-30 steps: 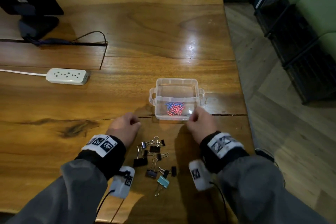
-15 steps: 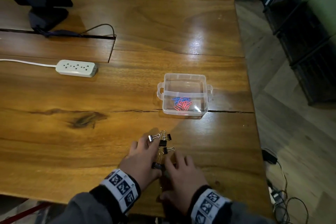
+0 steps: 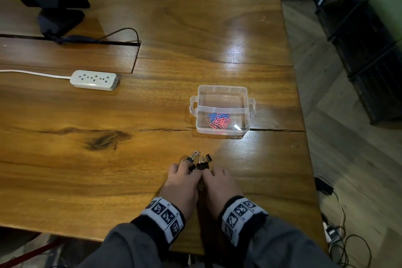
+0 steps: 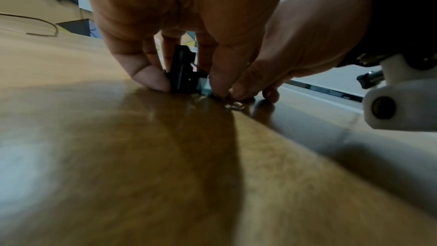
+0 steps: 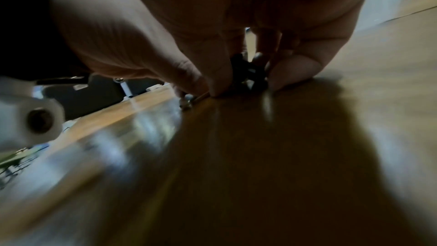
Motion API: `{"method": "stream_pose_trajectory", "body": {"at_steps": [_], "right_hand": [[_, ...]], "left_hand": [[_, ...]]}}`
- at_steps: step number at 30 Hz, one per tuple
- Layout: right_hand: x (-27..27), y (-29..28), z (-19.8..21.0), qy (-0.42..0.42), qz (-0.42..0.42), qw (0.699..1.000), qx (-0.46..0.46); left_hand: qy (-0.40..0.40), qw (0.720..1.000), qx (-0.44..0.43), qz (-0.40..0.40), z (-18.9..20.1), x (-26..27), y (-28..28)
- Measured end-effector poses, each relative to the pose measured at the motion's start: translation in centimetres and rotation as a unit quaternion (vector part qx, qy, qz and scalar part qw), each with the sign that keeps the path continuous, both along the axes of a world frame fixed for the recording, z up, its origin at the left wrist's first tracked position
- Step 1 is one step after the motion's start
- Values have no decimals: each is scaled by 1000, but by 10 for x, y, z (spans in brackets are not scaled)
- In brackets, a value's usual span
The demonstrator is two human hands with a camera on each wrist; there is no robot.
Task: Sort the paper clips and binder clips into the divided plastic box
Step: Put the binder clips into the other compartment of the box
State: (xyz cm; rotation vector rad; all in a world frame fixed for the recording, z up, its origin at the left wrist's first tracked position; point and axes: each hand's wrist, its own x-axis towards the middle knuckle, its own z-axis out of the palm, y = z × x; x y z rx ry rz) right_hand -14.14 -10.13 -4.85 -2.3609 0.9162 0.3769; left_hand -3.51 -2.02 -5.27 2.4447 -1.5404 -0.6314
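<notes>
On the brown wooden table [image 3: 152, 115], my left hand [image 3: 181, 183] and right hand [image 3: 219, 184] curled around small black binder clips [image 3: 202, 166], near the clear plastic box [image 3: 247, 119] holding colored paper clips [image 3: 218, 119].

Wooden surface [image 3: 152, 137]: clear box [image 3: 245, 125] near right edge, binder clips [image 3: 199, 161] by near edge, power strip [image 3: 94, 80] toward left edge, monitor stand [image 3: 59, 20] at far-left corner.
</notes>
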Motion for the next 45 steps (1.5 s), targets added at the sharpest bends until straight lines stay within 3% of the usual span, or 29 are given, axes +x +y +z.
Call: {"method": "stream_pose_trajectory", "body": {"at_steps": [5,9,11,13,14,16,18,21,23,24,26,28,29,30,31,35,36,37,38,39,40,41,42,43,45], "right_hand": [[1,-20,-2,17,-22,1000,9],[-12,-34,-4,-51,-202,975,82],[-18,-40,-7,-123,-349,905,211],[-19,-44,-5,-185,-467,790,352],[-19,-46,-2,-200,-503,737,405],[-18,-48,4,-217,-528,675,467],[-13,-49,11,-232,-525,653,494],[-2,-49,10,-218,-505,693,465],[5,-49,11,-213,-498,704,459],[6,-50,11,-217,-505,693,466],[5,-54,12,-242,-534,629,510],[0,-56,14,-253,-547,570,558],[-2,-55,16,-241,-540,564,576],[-2,-51,15,-226,-530,562,593],[-1,-47,13,-215,-524,557,607],[7,-40,11,-237,-554,524,602],[7,-42,11,-247,-560,543,575],[7,-45,11,-255,-556,586,532],[5,-47,10,-250,-532,660,468],[3,-48,10,-227,-477,762,376],[1,-47,11,-188,-390,861,266],[0,-45,11,-138,-280,935,170],[0,-42,11,-78,-164,978,101],[2,-39,10,-25,-63,996,53],[9,-33,7,28,78,997,-3]], "left_hand": [[-3,1000,-8,-7,-1,10,-7],[0,1000,-22,-4,3,17,-9],[35,998,-44,7,5,25,-9],[64,995,-57,44,11,32,-10],[79,992,-57,76,14,36,-10],[116,979,-47,163,16,46,-10],[205,938,-82,269,14,56,-10],[380,817,-146,409,17,69,-13],[432,769,-152,446,21,75,-13],[460,746,-156,456,23,77,-12],[540,677,-161,473,21,82,-10],[641,567,-155,494,18,85,-5],[678,523,-148,494,17,84,-3],[699,503,-138,489,16,83,-1],[704,503,-125,486,15,80,-1],[657,559,-91,498,9,66,-1],[650,566,-87,499,8,64,-1],[644,575,-85,497,7,62,0],[637,587,-80,493,6,61,1],[626,604,-74,488,7,60,1],[611,623,-67,484,7,59,1],[593,643,-60,480,7,57,1],[569,669,-54,475,7,54,1],[540,701,-47,463,8,52,0],[470,778,-23,417,8,48,0]]}}
